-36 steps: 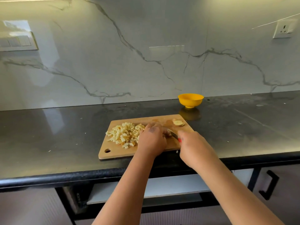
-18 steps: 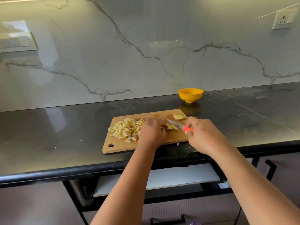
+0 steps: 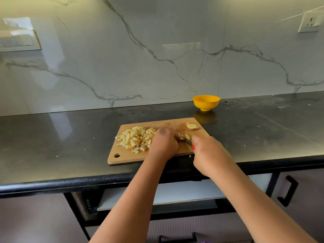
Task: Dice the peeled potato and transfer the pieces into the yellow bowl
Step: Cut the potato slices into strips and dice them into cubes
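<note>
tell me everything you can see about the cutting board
The cutting board is a light brown wooden rectangle with rounded corners and a hole at its near left corner. It lies flat on the black counter, near the front edge. A pile of diced potato covers its left part, slices lie at its far right, and both hands work over it.

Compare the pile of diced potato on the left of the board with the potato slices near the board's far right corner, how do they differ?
The diced pile is many small cubes heaped together; the slices are a few flat rounds, still uncut. The pile covers much of the cutting board's left half; the slices take a small spot at the far right corner. The pile lies right beside the left hand; the slices lie apart from both hands. Both are pale yellow potato resting on the board, none yet in the yellow bowl.
</note>
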The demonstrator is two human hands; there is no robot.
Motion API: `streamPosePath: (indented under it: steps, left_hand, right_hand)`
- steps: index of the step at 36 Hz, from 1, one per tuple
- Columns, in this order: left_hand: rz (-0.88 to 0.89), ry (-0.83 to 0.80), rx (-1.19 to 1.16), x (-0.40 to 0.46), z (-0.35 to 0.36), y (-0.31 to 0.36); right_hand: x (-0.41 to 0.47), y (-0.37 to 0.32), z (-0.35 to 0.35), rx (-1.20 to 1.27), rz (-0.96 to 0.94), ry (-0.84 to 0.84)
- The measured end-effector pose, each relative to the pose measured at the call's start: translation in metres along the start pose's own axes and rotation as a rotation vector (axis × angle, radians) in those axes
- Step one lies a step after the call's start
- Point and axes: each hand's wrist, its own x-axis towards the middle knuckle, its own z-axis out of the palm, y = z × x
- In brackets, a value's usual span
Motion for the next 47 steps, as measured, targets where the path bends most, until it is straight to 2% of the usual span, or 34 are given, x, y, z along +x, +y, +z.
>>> streamPosePath:
  steps: [4, 11, 17, 21, 26, 31, 35, 38, 47]
  left_hand:
    - [0.009, 0.022, -0.036, -0.002, -0.001, 0.000]
    - [-0.014, 0.117, -0.092, -0.003, -0.006, -0.002]
    - [-0.004, 0.054, -0.032, -0.004, -0.002, -0.004]
    - [-0.017, 0.043, -0.022, -0.002, 0.000, -0.003]
    - [-0.018, 0.044, -0.039, -0.001, 0.001, -0.001]
    - [0.009, 0.047, -0.038, -0.005, 0.000, 0.000]
    - [0.008, 0.034, -0.063, -0.006, -0.004, -0.001]
    - [0.003, 0.035, -0.097, -0.005, -0.004, -0.003]
    - [0.219, 0.039, 0.043, -0.006, 0.004, 0.003]
  right_hand:
    - [-0.002, 0.013, -0.027, -0.028, 0.028, -0.089]
    - [0.002, 0.019, -0.027, 0.052, -0.016, 0.082]
    - [0.003, 0.007, -0.004, 0.083, -0.044, 0.066]
    - [0.001, -0.004, 0.007, 0.000, -0.031, 0.091]
    - [0.004, -0.019, 0.015, -0.052, -0.031, 0.028]
    - [-0.006, -0.008, -0.011, -0.031, 0.000, -0.045]
    - [-0.010, 0.014, -0.039, 0.041, 0.005, -0.096]
    - [-0.002, 0.028, -0.048, 0.150, 0.014, -0.068]
    - [0.017, 0.051, -0.044, 0.234, 0.084, 0.037]
